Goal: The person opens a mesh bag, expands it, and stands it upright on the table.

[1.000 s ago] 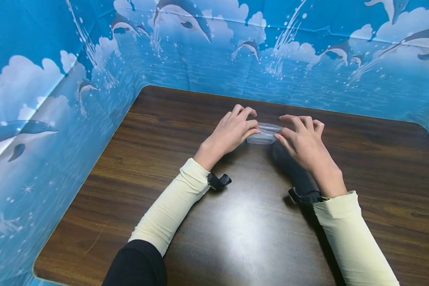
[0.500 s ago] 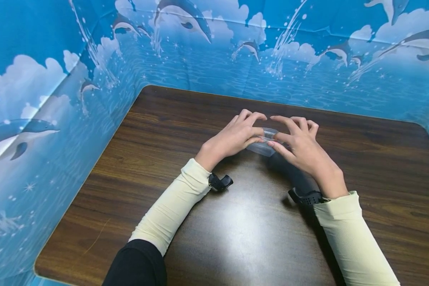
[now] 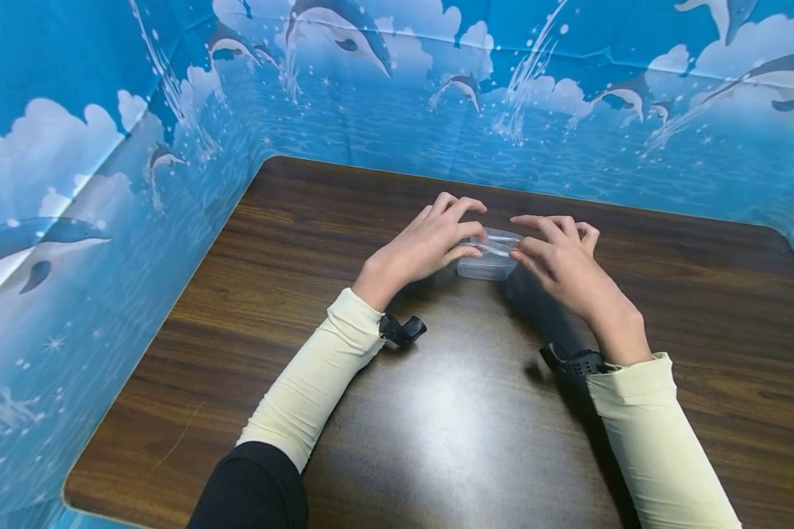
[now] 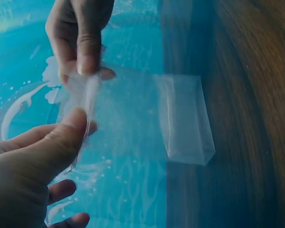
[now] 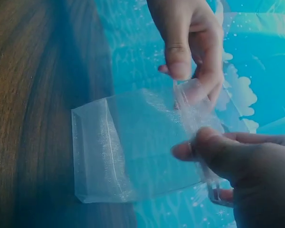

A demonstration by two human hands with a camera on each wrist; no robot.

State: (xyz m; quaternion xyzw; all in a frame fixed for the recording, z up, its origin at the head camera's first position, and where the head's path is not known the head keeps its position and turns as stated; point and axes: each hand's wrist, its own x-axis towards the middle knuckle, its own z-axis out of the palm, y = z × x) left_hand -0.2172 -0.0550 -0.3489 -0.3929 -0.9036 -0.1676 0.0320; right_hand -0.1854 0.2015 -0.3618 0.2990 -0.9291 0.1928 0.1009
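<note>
A sheer whitish drawstring pouch (image 3: 488, 269) hangs between both hands near the far side of the table. Its flat-folded bottom shows in the left wrist view as a pale boxy end (image 4: 187, 121). My left hand (image 3: 430, 241) pinches the gathered mouth on one side between thumb and index finger. On the other side my right hand (image 3: 561, 263) pinches the same edge, thumb against finger. A thin ribbon loop (image 5: 217, 198) sticks out by the right fingers in the right wrist view. The remaining fingers of both hands are spread and bent, off the pouch.
The dark wood-grain table (image 3: 437, 441) has rounded corners and a light edge. A blue dolphin-print cloth (image 3: 397, 125) stands behind it and along the left. Black camera straps circle the left wrist (image 3: 402, 330) and right wrist (image 3: 574, 361).
Half a second ago the hands came closer together and the pouch tilted nearer me. Now they have moved slightly apart again, with the pouch stretched between them, both still pinching its mouth.
</note>
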